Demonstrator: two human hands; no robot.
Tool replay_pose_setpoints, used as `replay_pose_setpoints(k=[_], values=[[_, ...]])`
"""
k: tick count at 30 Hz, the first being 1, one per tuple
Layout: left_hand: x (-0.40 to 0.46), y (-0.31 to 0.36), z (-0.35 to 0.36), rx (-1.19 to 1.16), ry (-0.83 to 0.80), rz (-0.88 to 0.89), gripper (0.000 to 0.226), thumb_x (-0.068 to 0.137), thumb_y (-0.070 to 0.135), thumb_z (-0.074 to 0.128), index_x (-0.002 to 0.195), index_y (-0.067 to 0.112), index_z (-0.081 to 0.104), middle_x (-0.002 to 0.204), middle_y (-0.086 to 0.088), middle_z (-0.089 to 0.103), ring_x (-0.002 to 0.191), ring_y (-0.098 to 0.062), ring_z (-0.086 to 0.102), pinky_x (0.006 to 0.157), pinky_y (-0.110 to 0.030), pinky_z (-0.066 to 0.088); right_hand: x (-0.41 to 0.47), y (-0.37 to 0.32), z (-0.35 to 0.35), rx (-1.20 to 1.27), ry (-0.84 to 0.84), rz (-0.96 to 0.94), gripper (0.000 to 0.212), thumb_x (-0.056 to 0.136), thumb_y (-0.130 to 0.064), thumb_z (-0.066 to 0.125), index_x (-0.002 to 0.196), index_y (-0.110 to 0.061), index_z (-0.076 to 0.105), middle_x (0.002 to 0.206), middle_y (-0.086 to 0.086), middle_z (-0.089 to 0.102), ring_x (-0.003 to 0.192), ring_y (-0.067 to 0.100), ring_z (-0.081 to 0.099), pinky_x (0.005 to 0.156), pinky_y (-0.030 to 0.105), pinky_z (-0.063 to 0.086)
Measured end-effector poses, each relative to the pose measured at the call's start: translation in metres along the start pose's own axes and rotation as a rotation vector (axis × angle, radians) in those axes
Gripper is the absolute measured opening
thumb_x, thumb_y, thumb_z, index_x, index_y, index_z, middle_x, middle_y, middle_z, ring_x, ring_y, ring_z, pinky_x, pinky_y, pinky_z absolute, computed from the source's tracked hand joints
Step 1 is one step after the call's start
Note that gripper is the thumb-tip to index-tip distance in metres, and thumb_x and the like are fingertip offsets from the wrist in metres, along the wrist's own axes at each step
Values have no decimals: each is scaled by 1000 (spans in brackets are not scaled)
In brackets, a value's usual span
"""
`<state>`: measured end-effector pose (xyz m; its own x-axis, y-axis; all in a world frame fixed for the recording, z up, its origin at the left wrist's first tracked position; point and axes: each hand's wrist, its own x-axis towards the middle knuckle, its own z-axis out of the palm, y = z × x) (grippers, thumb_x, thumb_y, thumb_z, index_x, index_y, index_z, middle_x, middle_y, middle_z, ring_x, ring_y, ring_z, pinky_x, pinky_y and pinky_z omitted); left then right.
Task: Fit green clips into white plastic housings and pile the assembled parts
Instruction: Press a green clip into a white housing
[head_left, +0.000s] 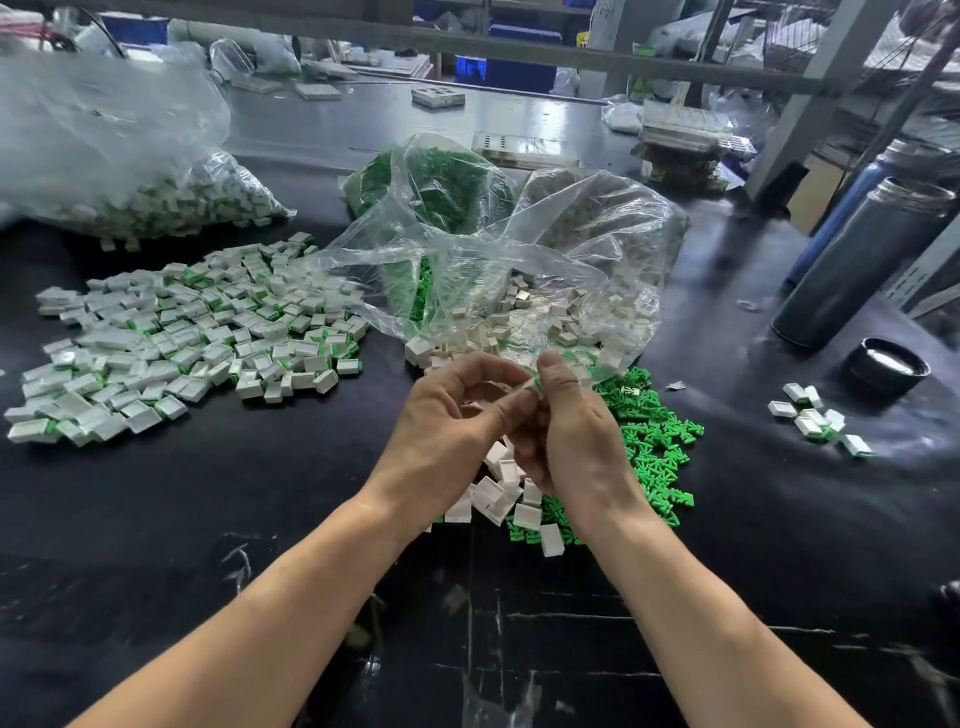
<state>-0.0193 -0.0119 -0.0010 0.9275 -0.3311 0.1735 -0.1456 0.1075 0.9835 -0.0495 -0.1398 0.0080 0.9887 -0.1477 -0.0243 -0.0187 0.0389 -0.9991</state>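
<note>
Both hands meet above the middle of the worktop (208, 493): the left hand (447, 415) and right hand (571, 431) together pinch one white housing (527, 385) with a green clip (537, 383) at its end. If the clip goes in crooked, it may jam or drop into the loose clips (654, 441) below.

A single wide-angle view from the person's head looks forward and steeply down onto a black worktable (218, 499). Both forearms enter from the bottom edge, near 6 o'clock, and the hands meet close to the lens at centre. The far bench, blue bins (519, 67) and a grey shelf frame (571, 57) curve along 12 o'clock. Lens distortion bows the edges. No second view overlaps it.
</note>
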Motion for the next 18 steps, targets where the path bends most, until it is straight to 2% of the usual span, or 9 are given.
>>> replay_pose_setpoints(k=[2,4,6,8,9,12,14,18], values=[[-1,1,2,6,-8,3,11,93,14,74,103,9,71,95,-15,75,83,-25,74,75,-34,61,2,4,1,-54,20,-16,61,110,-54,30,88,-21,77,51,-13,53,46,2,48,42,15,34],[-2,1,3,34,-3,7,10,93,14,74,103,11,72,96,-13,75,86,-25,74,78,-35,61,4,7,2,-121,56,-15,66,102,-61,29,100,-18,79,48,-20,55,49,-1,52,51,17,38],[-2,1,4,49,2,9,10,93,14,74,102,11,73,96,-12,76,89,-27,74,82,-38,61,5,9,5,-170,113,-22,62,95,-62,28,88,-28,80,48,-21,53,53,0,51,59,28,38],[-1,1,6,45,10,14,9,92,14,75,100,10,74,96,-12,76,91,-30,74,83,-39,61,4,9,7,-209,158,-59,55,95,-57,28,65,-42,72,48,-21,53,52,-1,50,59,29,38],[-2,0,7,35,15,20,8,92,14,75,98,10,74,96,-12,76,91,-31,73,82,-38,61,3,9,8,-232,183,-77,55,95,-55,28,60,-43,69,50,-20,56,53,0,53,58,29,39],[-2,0,8,11,38,42,6,90,14,76,94,9,75,95,-10,77,89,-27,74,76,-28,60,4,9,9,-296,245,-113,58,94,-51,27,77,-25,75,71,-7,72,74,11,69,67,38,55],[-3,-1,7,8,43,44,5,90,13,77,94,10,75,95,-8,78,90,-25,75,78,-27,60,6,9,9,-322,261,-130,61,93,-49,26,85,-15,77,80,0,75,83,17,71,74,38,58],[-3,-2,5,24,55,15,7,91,15,77,96,10,76,99,-7,78,96,-27,75,89,-42,61,7,10,11,-354,284,-171,51,92,-43,28,70,-21,68,73,-3,70,74,13,67,66,32,53]])
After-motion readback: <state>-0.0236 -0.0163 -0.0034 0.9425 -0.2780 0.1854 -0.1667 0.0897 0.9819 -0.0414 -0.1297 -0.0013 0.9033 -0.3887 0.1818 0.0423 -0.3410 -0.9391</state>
